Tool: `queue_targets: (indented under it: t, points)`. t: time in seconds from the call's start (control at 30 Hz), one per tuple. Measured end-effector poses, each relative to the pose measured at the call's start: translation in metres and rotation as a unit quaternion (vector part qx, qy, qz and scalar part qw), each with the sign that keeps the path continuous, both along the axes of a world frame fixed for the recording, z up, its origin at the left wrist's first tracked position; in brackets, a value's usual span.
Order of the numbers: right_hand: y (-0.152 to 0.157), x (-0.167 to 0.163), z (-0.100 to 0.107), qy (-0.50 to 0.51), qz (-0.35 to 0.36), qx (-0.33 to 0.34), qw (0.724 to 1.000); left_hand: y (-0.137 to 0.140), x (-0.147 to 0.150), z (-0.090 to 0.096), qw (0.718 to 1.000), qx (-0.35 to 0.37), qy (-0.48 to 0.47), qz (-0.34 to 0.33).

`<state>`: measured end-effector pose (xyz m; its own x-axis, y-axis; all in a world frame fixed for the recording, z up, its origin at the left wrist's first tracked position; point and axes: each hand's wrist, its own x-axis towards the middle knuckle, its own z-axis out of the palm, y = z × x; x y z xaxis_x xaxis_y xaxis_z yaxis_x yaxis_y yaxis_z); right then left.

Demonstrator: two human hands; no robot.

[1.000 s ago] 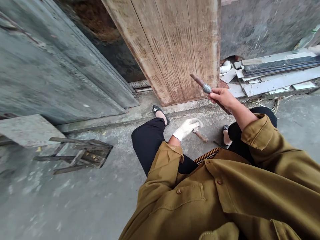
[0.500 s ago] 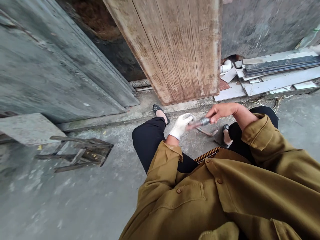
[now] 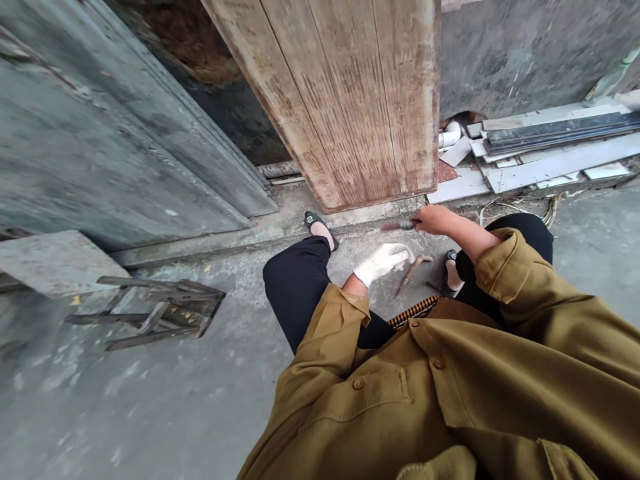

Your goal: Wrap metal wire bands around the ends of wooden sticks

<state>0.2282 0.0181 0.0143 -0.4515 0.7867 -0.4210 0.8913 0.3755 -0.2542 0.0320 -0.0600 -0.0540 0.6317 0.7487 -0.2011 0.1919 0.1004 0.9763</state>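
Over the concrete floor, between the wearer's knees, both hands at work. Right hand, bare, is closed around a wire-wrapped rod; rod points left, far end blurred, near the foot of the wooden panel. Left hand, white-gloved, fingers curled, sits lower and just left of a rusty bent piece; cannot tell if it grips that. Wooden stool lies tipped on the floor, well off left. Stacked strips by the wall, right.
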Motion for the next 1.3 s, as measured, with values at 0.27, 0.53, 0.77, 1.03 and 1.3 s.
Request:
queue_targets:
  t: [0.27,0.53,0.77,1.03,1.3]
  points:
    - [0.000,0.025,0.021,0.280,0.171,-0.358,0.874,0.012,-0.019,0.013,0.992,0.028,-0.029,0.118]
    - [0.013,0.024,0.021,0.373,-0.137,0.011,0.917,-0.004,-0.010,0.027,0.997,-0.054,-0.051,0.031]
    - [-0.004,0.004,0.001,-0.083,0.142,-0.177,0.970,0.001,-0.025,0.026,0.997,-0.036,-0.031,0.054]
    - [0.002,0.026,0.021,0.314,0.141,-0.321,0.882,0.016,-0.023,0.008,0.977,0.000,-0.044,0.209]
    - [0.004,0.020,0.022,0.511,-0.062,-0.087,0.853,0.005,-0.003,0.006,0.998,-0.033,-0.013,0.054]
